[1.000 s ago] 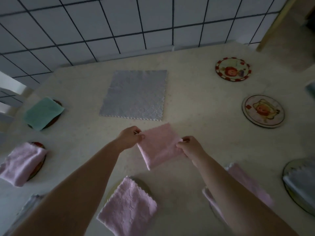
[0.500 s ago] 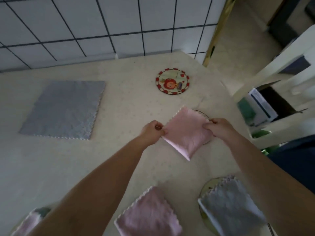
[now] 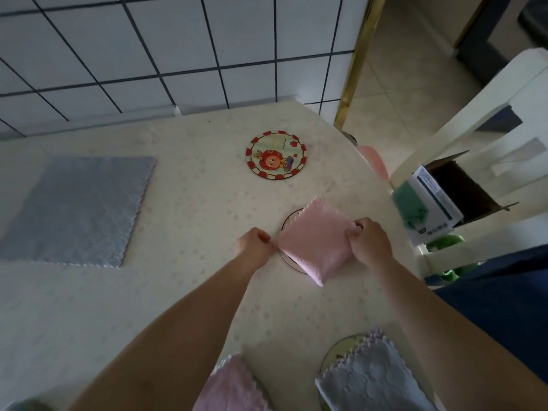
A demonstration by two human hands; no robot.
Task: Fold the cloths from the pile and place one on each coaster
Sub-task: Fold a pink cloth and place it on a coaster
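A folded pink cloth (image 3: 314,241) lies over a round coaster (image 3: 289,258), whose rim shows at the cloth's left and lower edges. My left hand (image 3: 252,243) pinches the cloth's left corner. My right hand (image 3: 369,238) grips its right corner. Farther back sits a bare round coaster (image 3: 276,155) with a red cartoon picture. A flat grey cloth (image 3: 80,209) is spread at the left. Near the bottom edge, a folded pink cloth (image 3: 234,387) and a folded grey cloth (image 3: 370,381) each lie on a coaster.
The cream table (image 3: 178,292) ends in a curved edge at the right. Beyond it stands a white chair (image 3: 462,129) with a box (image 3: 436,200) and green items. A tiled wall (image 3: 178,48) runs behind the table.
Both hands carried the folded pink cloth to the right and lowered it onto the near right coaster. The view swung right with them.
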